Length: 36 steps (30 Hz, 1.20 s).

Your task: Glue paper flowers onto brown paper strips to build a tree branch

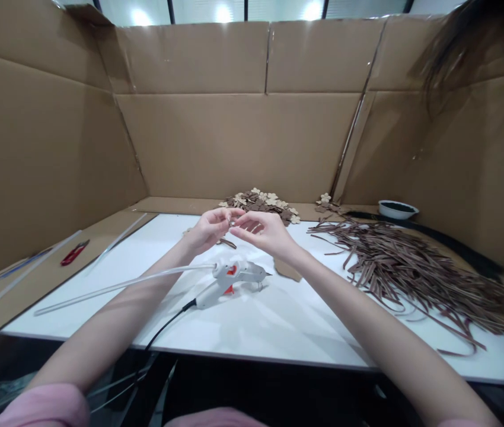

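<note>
Seen in the head view, the person sat with both bare arms stretched over a smooth white rectangular board (256,338), a pink sleeve (47,406) pushed up on the left arm. The left hand (210,230) and the right hand (267,230) met above the board's far part, fingers curled and tips drawn together at a tiny pale piece (232,224). It was too small to make out, and I could not tell which hand gripped it. Just below the fingers showed a short, narrow brown strip (227,243).

Nearer the person, between the forearms, was a white glue gun (245,273) with an orange trigger, nozzle towards the right; a long translucent glue stick (114,292) ran from its back across the left forearm, and a black cable (163,328) trailed off the near edge. A flat tan piece (287,271) lay partly under the right wrist.

Beyond the hands sat a pile of brown and cream flower-shaped cutouts (261,204). A broad heap of thin brown strips (416,270) spread over the right side, with a white oval bowl (398,216) behind it. Over on the left, a red-handled cutter (74,253) lay on brown cardboard, and tall brown cardboard walls (243,142) enclosed the workplace.
</note>
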Motion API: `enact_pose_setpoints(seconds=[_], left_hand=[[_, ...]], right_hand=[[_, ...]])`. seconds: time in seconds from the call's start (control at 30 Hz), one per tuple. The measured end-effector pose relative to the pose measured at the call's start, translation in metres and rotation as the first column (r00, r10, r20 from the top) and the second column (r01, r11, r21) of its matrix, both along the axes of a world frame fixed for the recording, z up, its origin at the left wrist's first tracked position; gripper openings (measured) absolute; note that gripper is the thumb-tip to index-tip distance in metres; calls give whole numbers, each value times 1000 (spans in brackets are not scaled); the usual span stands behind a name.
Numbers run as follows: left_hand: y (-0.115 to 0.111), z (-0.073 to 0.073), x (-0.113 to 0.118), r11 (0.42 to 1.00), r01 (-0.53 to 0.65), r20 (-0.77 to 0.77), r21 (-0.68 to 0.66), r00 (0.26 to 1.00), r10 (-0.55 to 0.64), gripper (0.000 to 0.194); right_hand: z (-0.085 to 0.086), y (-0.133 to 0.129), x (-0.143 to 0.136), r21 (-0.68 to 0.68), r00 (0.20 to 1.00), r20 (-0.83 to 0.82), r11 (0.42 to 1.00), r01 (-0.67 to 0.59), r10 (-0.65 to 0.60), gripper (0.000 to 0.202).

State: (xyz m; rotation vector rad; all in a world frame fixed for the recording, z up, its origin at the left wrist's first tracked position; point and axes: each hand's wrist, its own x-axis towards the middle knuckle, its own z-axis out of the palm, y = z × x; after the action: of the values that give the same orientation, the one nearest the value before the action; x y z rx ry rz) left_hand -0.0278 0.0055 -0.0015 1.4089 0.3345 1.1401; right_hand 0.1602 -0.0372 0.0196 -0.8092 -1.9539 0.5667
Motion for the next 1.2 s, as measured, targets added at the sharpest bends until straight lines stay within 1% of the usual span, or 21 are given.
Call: enact_pose_setpoints(seconds=[0.07,0.17,0.23,0.3,0.43,0.5,0.57,0.67,0.77,0.87,1.0,1.2], left_hand=[[-3,0,5,1000,-14,-4,3,1000,14,29],[-7,0,11,999,-35,11,-6,999,35,31],[-7,-1,13,999,-41,18,-16,999,42,30],[-6,-2,13,999,-46,14,-13,999,46,27],[-6,-2,12,999,-36,-34,-13,999,36,27],[-6,-2,10,999,-43,-58,-12,997,42,27],[-6,-1,8,996,-88,-89,17,992,89,28],[-5,-1,5,973,-188,-158,132,965,208,28],[-7,1,5,948,-225,-241,225,930,278,26],[-11,2,7,948,-218,-278,233,919,280,27],[-13,0,11,945,-211,-258,250,926,276,27],[-13,-4,13,945,-179,-321,274,909,265,29]], right_hand=[[0,-1,-4,98,994,91,993,59,-68,24],[2,-2,-7,218,961,199,965,146,-190,17],[3,-3,-8,238,944,241,956,170,-228,16],[2,-2,-8,235,937,260,956,173,-233,17],[-3,-2,-6,242,947,223,954,175,-230,18],[-6,-1,-4,223,963,171,960,168,-208,17],[-9,1,-1,171,978,110,972,159,-179,15],[-13,3,3,63,986,48,986,156,-159,13],[-15,3,6,-1,987,58,989,149,-149,11],[-15,2,6,-33,990,53,991,130,-128,13],[-15,1,6,-91,995,10,990,104,-104,13],[-22,6,7,-139,997,-39,988,63,-69,19]])
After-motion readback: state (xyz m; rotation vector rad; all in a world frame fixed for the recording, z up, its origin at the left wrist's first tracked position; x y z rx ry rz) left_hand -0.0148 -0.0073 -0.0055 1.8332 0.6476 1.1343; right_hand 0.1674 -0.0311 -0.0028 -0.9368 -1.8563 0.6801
